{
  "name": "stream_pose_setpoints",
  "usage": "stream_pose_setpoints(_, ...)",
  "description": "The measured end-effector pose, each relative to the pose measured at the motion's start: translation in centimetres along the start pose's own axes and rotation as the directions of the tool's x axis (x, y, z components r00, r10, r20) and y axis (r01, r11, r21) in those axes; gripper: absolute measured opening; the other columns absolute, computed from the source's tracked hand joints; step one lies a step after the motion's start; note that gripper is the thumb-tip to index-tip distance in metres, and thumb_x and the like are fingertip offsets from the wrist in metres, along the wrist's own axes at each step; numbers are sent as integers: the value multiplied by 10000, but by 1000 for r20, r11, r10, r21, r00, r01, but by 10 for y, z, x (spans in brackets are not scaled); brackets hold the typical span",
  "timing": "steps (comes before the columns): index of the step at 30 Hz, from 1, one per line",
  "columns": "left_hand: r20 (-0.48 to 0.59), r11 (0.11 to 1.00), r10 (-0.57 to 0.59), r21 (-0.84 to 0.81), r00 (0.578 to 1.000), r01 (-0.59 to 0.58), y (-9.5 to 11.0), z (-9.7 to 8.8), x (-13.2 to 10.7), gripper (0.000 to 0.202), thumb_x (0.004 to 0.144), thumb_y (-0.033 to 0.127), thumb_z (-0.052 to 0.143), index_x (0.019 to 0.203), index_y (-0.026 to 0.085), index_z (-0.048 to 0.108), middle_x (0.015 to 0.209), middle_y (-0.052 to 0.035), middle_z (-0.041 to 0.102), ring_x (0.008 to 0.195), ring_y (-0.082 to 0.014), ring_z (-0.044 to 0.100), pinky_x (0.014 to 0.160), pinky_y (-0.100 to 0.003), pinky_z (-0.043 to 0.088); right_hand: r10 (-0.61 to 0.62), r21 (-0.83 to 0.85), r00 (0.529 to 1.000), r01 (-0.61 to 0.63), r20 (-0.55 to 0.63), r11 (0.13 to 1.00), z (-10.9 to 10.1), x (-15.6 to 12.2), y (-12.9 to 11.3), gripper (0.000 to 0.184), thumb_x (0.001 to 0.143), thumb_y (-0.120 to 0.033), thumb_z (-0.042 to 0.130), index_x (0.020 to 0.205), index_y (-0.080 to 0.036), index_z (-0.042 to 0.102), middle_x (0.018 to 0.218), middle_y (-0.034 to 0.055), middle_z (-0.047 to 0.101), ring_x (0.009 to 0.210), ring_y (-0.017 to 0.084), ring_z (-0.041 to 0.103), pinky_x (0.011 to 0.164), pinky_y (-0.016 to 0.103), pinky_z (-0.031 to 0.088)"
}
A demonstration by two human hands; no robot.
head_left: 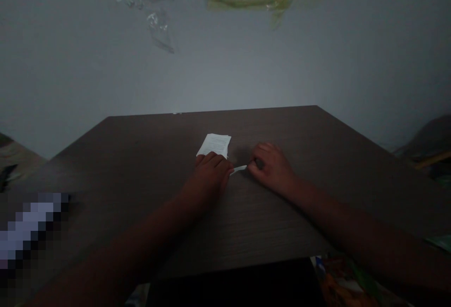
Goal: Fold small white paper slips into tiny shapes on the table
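A small stack of white printed paper (pixel 215 145) lies on the dark brown table, its near edge covered by my left hand (pixel 210 171). The fingers of that hand are bent and close together over the paper. Between my hands runs a narrow white paper strip (pixel 239 169). Its left end disappears at the thumb side of my left hand, and I cannot see whether it joins the stack. My right hand (pixel 270 166), closed in a pinch with the other fingers curled, grips the strip's right end just above the tabletop.
The table (pixel 176 236) ends at a grey wall (pixel 225 58) that has strips of clear and yellowish tape (pixel 246 0) on it. A blurred-out flat object (pixel 31 227) lies at the table's left. Colourful items (pixel 341 279) show below the near edge at right.
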State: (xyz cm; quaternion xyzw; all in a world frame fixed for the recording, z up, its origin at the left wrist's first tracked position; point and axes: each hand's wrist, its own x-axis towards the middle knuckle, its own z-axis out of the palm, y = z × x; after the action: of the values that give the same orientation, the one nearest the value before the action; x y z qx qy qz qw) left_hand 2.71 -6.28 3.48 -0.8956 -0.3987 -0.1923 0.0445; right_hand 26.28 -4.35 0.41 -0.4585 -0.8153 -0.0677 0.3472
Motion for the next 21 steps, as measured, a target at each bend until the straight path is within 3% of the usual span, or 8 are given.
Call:
stream_pose_setpoints(2, 9, 1000, 1, -2, 1000, -1, -1, 1, 0, 229, 1110, 143, 508, 1060, 205, 723, 1054, -61, 778, 1048, -275, 666, 973, -440, 461, -12, 43, 1000, 13, -14, 999, -1, 0, -2, 55, 860, -173, 646, 883, -222, 648, 927, 68, 714, 944, 272, 639, 854, 411, 429)
stream_pose_setpoints(5, 18, 999, 35, -14, 999, -35, -1, 3, 0, 175, 1095, 158, 555, 1042, 207, 715, 1041, -61, 775, 1043, -278, 667, 951, -433, 461, -111, 119, 993, 107, 34, 987, -1, -1, -13, 166, 877, -208, 690, 1043, -216, 693, 1077, 85, 748, 1060, 293, 642, 931, 442, 443)
stream_pose_setpoints(8, -2, 999, 34, -25, 999, -34, 0, 2, 0, 184, 1093, 145, 534, 1057, 203, 705, 1084, -61, 775, 1074, -277, 670, 968, -437, 468, -174, 116, 978, 160, 117, 980, 1, -2, -20, 36, 968, -222, 663, 966, -214, 698, 1012, 67, 746, 1020, 275, 631, 901, 427, 427)
stream_pose_setpoints(14, 3, 1000, -14, 12, 1000, 14, 3, -3, 1, 102, 972, 148, 639, 913, 225, 669, 971, -65, 761, 1023, -310, 673, 930, -473, 479, -207, 124, 967, 189, 148, 974, -3, -2, -23, 132, 1034, -192, 624, 932, -199, 709, 967, 60, 735, 983, 253, 612, 878, 418, 403)
stream_pose_setpoints(21, -28, 991, -26, 127, 999, 30, 0, -6, 2, 165, 909, 176, 673, 802, 249, 571, 853, -50, 716, 969, -308, 643, 882, -466, 464, -207, 132, 967, 189, 145, 973, -6, -2, -26, 157, 1027, -171, 611, 901, -211, 695, 948, 48, 738, 985, 259, 616, 865, 418, 385)
